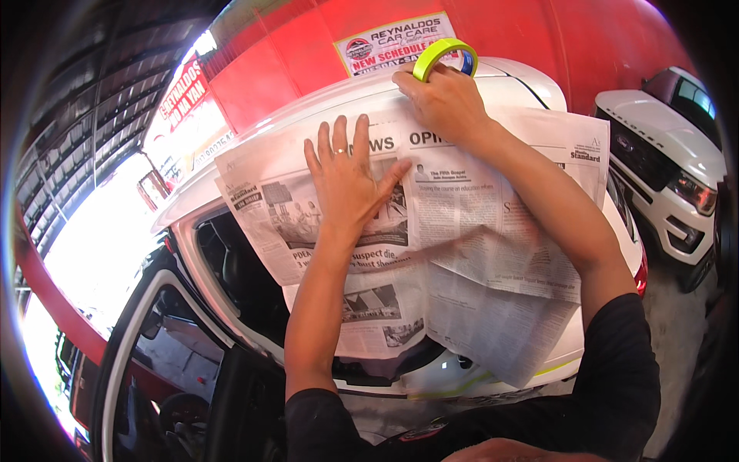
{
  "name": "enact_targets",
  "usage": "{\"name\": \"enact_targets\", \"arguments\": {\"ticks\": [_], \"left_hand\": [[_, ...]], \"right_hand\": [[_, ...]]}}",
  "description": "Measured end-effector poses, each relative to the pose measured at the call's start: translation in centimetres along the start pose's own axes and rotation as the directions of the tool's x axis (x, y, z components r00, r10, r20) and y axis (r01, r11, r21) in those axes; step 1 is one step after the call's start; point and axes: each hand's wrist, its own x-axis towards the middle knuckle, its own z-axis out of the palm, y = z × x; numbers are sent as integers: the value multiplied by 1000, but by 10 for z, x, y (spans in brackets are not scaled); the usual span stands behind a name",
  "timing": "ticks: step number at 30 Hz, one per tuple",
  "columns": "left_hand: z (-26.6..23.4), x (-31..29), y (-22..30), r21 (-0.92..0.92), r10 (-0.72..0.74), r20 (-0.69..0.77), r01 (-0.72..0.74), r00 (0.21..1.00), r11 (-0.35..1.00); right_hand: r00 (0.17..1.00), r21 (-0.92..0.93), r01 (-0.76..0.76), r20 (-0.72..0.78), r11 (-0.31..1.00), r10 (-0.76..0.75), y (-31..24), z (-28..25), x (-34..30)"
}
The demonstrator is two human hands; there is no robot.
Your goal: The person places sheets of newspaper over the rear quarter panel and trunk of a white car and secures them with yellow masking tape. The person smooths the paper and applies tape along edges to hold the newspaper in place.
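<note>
A large newspaper sheet (493, 200) is spread over the roof edge and side of a white car (508, 77), its lower part hanging down with creases. My left hand (346, 185), with a ring on one finger, lies flat on the upper left of the sheet, fingers spread. Near the sheet's top edge, my right hand (450, 104) is closed on a roll of yellow-green masking tape (433, 58), which stands up above the fingers. The fingertips of this hand are partly hidden, so I cannot tell whether tape is being pressed down there.
To the left, a car door (115, 362) stands open beside the dark interior. A strip of yellow-green tape (550, 371) runs low along the car's side. Another white car (647, 115) is parked at the right. A red wall (516, 35) with a banner (392, 46) rises behind.
</note>
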Motion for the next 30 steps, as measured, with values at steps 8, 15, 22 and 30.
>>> {"name": "enact_targets", "arguments": {"ticks": [8,15,22,30], "left_hand": [[11,-7,-6,4,-74,-78,75,994,997],[18,-5,-33,-20,-45,-26,45,999,999],[1,-45,-238,93,-545,-91,552,833,828],[-33,8,-94,-813,-493,69,336,867,476]], "right_hand": [[927,288,374,-155,882,-343,-50,25,67],[987,656,118,3,745,-158,-25,36,49],[995,763,89,-97,640,-22,-30,25,52],[874,629,484,-379,608,-303,-37,40,44]]}}
